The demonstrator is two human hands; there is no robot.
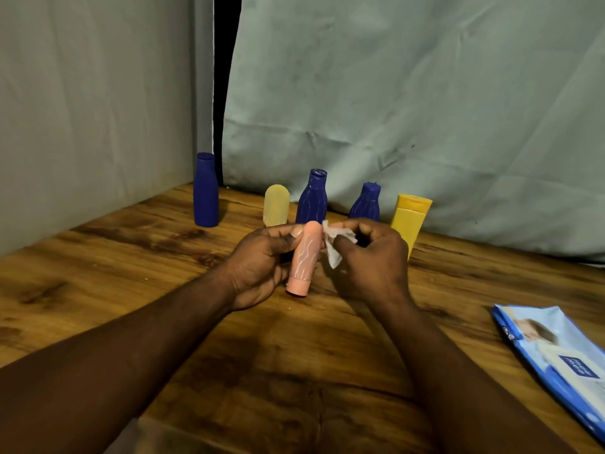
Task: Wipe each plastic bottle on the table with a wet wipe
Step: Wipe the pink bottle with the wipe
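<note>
The left hand (262, 263) has its grip closed round the pink bottle (302, 260), held cap-down just above the table (163, 257); the right hand (373, 257) pinches a crumpled wet wipe (334, 244) against the bottle's upper end; wiping this one looks under way. Behind stand a tall blue bottle (205, 191), a pale yellow bottle (276, 204), a ribbed blue bottle (312, 198), a smaller ribbed blue bottle (366, 203) and a yellow bottle (409, 217); whether any is already wiped cannot be told.

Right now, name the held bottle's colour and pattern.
Peach-pink bottle with white wavy lines; head view shows it best.
</note>
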